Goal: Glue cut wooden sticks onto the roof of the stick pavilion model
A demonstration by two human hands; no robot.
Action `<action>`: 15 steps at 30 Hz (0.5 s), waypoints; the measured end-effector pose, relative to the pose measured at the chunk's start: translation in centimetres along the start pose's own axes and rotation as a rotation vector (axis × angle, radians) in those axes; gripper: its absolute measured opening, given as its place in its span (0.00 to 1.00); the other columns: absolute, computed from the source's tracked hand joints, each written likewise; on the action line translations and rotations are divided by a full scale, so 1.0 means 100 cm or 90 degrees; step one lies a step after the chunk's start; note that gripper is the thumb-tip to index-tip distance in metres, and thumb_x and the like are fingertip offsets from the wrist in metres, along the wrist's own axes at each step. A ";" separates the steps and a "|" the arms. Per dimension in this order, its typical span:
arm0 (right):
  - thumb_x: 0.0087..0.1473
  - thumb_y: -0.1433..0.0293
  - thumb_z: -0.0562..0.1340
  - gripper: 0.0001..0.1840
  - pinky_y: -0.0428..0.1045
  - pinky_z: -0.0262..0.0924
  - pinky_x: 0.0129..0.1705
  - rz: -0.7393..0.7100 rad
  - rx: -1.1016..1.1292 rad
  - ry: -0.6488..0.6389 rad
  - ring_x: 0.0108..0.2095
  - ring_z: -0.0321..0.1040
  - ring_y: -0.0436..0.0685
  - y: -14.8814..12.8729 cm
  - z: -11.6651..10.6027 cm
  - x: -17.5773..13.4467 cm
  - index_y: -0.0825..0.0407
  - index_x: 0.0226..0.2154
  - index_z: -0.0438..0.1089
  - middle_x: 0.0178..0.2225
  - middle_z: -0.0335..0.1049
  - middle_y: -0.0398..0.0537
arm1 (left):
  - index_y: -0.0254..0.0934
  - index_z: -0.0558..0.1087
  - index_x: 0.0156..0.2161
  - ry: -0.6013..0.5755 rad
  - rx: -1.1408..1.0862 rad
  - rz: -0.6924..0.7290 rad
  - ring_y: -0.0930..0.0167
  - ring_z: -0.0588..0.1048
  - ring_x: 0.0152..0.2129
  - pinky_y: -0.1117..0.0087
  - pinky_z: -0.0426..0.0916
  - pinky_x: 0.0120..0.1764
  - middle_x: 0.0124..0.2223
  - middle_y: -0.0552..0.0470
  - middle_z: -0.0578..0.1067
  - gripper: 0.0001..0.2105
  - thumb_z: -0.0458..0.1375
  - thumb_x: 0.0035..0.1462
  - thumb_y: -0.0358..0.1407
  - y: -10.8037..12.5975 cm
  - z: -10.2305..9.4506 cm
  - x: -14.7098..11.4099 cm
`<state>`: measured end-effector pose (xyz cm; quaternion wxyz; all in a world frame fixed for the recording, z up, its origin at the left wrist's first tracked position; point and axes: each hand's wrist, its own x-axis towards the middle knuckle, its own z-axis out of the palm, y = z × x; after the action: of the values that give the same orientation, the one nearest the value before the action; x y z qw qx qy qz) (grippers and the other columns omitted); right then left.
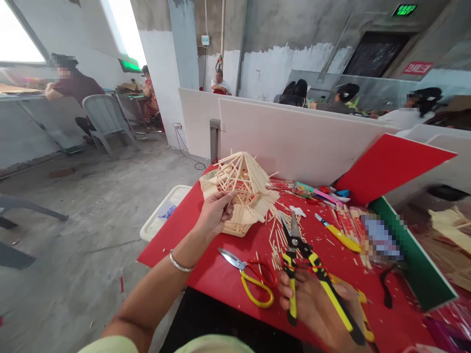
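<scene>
A pavilion-like model of thin wooden sticks [246, 172] stands at the far left of the red tabletop, with a cone of slanting sticks above a pleated lower roof. At its front, my left hand [220, 210] is closed in a pinch on a thin wooden stick [235, 183]; whether that stick is fixed to the model I cannot tell. In my right hand [312, 299] are yellow-and-black shears [294, 242], gripped by the handles, their blades apart and pointing up. Scissors [245, 274] with one red and one yellow handle lie between my hands.
Loose stick pieces [275, 245] are strewn beside the model. A yellow utility knife [338, 233] and bundled sticks [348, 220] lie to the right. A white panel [287, 137] borders the back, a green board [412, 255] the right. A pale bin [147, 230] stands off the left edge. People sit beyond.
</scene>
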<state>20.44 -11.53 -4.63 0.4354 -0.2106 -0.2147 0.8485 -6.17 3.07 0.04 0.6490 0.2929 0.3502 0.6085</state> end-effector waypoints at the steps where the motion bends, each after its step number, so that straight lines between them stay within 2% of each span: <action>1: 0.39 0.46 0.65 0.29 0.58 0.65 0.46 -0.006 -0.006 -0.001 0.41 0.68 0.61 -0.001 -0.002 0.001 0.47 0.40 0.77 0.45 0.72 0.54 | 0.32 0.73 0.32 0.001 0.010 -0.002 0.82 0.62 0.13 0.80 0.47 0.13 0.25 0.55 0.72 0.19 0.75 0.39 0.40 0.002 -0.001 0.000; 9: 0.40 0.46 0.66 0.29 0.61 0.63 0.52 0.009 -0.025 -0.001 0.45 0.68 0.63 0.002 -0.016 0.001 0.46 0.41 0.75 0.47 0.71 0.54 | 0.33 0.75 0.31 -0.003 0.162 0.054 0.80 0.64 0.13 0.78 0.54 0.14 0.24 0.54 0.72 0.18 0.73 0.42 0.44 0.027 -0.020 -0.007; 15: 0.38 0.48 0.66 0.30 0.60 0.64 0.50 -0.001 -0.010 -0.004 0.44 0.67 0.64 0.005 -0.015 0.005 0.47 0.43 0.76 0.47 0.70 0.55 | 0.34 0.79 0.32 0.070 0.285 0.219 0.81 0.64 0.14 0.79 0.54 0.16 0.25 0.54 0.72 0.14 0.70 0.47 0.45 0.033 -0.044 0.012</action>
<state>20.64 -11.07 -6.22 0.4335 -0.2111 -0.2233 0.8472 -11.65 4.33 0.00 0.4355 0.4506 0.4554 0.6324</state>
